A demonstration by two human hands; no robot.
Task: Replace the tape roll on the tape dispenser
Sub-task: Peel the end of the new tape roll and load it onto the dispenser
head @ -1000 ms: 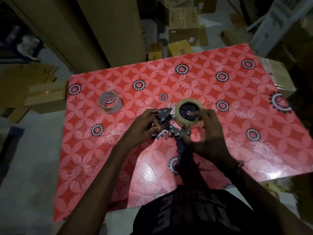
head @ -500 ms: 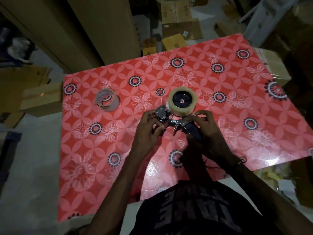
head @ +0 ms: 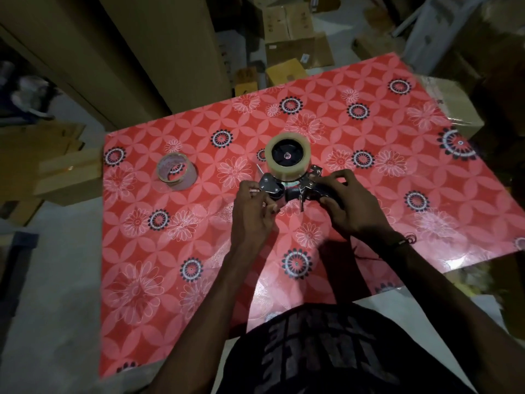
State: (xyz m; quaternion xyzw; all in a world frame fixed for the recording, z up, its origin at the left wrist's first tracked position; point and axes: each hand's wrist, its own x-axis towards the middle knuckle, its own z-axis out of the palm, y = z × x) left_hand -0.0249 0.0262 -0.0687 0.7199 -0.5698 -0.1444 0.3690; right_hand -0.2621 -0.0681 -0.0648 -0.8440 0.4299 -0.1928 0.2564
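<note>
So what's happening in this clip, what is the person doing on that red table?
A person is working on a handheld tape dispenser over a red patterned table. A full clear tape roll already sits on its hub. The left hand pinches the metal front end by the roller, while the right hand grips the handle side. A near-empty tape roll lies apart on the table to the left.

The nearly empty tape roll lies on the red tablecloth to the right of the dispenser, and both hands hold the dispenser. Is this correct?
Not quite. In the head view the nearly empty tape roll lies to the left of the dispenser, not the right. The rest holds: it lies on the red tablecloth, and the left hand and right hand hold the dispenser.
</note>
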